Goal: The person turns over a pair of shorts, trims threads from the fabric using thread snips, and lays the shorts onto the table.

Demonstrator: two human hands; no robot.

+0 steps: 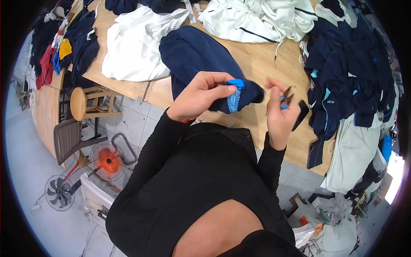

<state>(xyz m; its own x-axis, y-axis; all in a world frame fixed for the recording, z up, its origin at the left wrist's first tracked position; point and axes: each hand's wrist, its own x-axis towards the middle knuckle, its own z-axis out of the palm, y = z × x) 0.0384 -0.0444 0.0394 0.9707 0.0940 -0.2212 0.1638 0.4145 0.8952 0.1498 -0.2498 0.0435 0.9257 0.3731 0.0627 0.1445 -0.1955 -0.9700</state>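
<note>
A dark navy garment [195, 49] lies across the wooden table [280, 64] in front of me, its near end raised off the top. My left hand [199, 95] pinches that end between thumb and fingers, where a bright blue trim and a lighter blue patch [233, 100] show. Just to the right, my right hand [280, 120] is closed around small thread snips [287, 95] with dark blades and a bit of blue at the grip. The snips are apart from the cloth. Motion blurs some of the right fingertips.
White garments [137, 45] lie at the far left, another white pile [257, 19] at the back. Navy clothes [346, 73] heap up on the right, near a dark phone-like object [301, 115]. A wooden stool [78, 104] and an orange-centred fan [108, 161] stand at left.
</note>
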